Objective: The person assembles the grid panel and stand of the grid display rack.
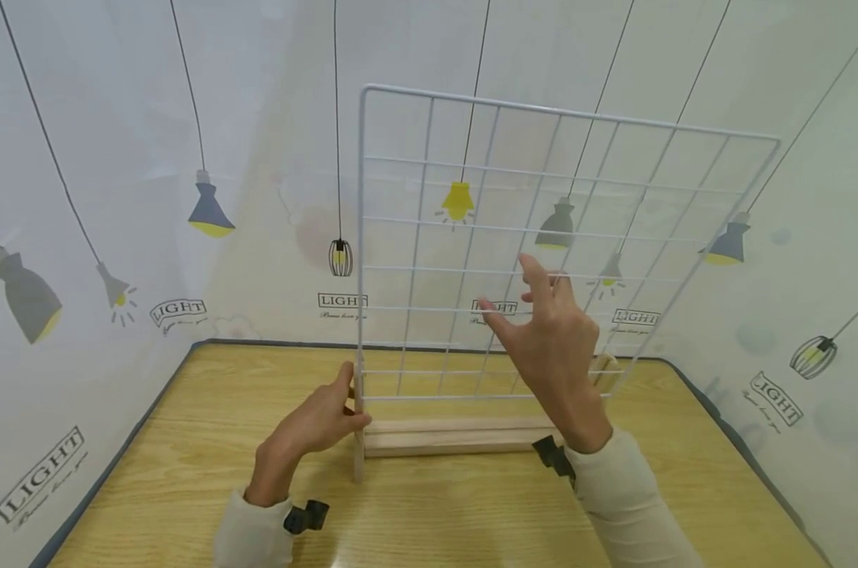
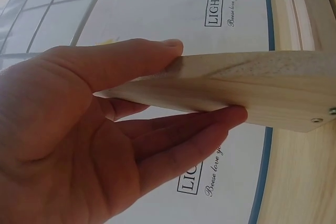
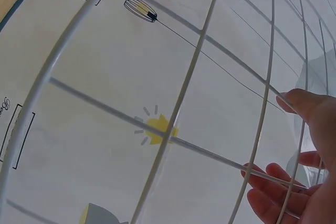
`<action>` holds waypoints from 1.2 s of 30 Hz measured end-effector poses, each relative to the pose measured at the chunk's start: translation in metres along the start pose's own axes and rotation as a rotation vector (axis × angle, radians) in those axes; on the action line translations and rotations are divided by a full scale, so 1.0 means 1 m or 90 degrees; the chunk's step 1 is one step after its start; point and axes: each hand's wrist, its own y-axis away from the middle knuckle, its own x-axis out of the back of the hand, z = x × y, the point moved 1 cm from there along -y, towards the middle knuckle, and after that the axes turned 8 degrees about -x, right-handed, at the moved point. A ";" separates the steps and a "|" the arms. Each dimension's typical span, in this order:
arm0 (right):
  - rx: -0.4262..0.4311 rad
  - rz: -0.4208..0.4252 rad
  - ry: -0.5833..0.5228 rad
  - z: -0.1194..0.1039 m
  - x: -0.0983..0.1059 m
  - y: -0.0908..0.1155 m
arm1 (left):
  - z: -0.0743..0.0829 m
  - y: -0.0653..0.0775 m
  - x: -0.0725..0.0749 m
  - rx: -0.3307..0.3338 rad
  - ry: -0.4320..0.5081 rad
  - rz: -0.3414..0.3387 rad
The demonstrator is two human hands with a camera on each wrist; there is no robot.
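Observation:
A white wire grid panel [image 1: 464, 229] stands tilted above a wooden stand [image 1: 457, 450] in the head view. My left hand [image 1: 322, 414] pinches the stand's upright left side board [image 2: 210, 90] between thumb and fingers, near its upper end. Beside this board is the grid's lower left corner; whether they touch, I cannot tell. At the grid's right half, my right hand [image 1: 553, 339] holds the wires, its fingers curved and its thumb against a wire. Wires cross over those fingers [image 3: 273, 195] in the right wrist view. Behind the right forearm, the stand's right side board [image 1: 605, 371] is partly hidden.
The stand rests on a wood-grain table [image 1: 188, 442] with a dark edge. Pale wall sheeting [image 1: 273, 158] printed with hanging lamps surrounds the table at the back and sides. Small screws [image 2: 317, 120] show near the left board's lower end.

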 end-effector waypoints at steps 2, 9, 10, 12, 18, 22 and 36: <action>-0.001 0.002 -0.002 0.000 0.000 -0.002 | 0.001 0.000 0.000 0.001 0.005 -0.004; -0.001 0.006 0.003 0.001 -0.001 -0.010 | 0.002 0.001 -0.001 0.001 0.005 -0.002; 0.000 0.006 0.003 0.000 -0.001 -0.011 | 0.002 0.001 -0.001 0.000 0.005 -0.001; 0.004 0.006 0.001 -0.001 -0.001 -0.012 | 0.002 0.001 -0.001 -0.004 0.010 -0.001; 0.012 0.006 0.005 -0.004 0.001 -0.018 | 0.002 0.001 -0.001 -0.002 0.015 0.001; 0.008 0.007 0.004 -0.004 0.001 -0.021 | 0.002 0.001 -0.001 0.002 0.011 0.000; 0.002 0.007 -0.024 -0.006 -0.003 -0.027 | 0.002 0.001 -0.002 0.012 0.007 0.005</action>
